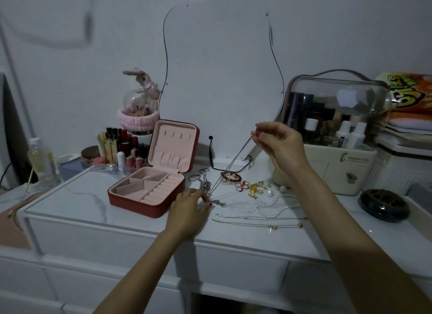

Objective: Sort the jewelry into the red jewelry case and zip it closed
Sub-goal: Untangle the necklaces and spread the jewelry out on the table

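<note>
The white marble-pattern bench carries everything. At its back stands a wavy-edged mirror, and to the right a cosmetics box with a clear lid. Left of the mirror there is a rack of lipsticks. The red jewelry case lies open near the middle-left of the bench, its lid upright and its pink compartments showing. The right hand is raised above the bench and pinches the top end of a silver chain necklace, which hangs slanting down to the left. The left hand is low, just right of the case, and its fingertips pinch the lower end of the chain at the bench. Right of it lie a pearl necklace, a red bead bracelet, two thin chains and some small rings.
</note>
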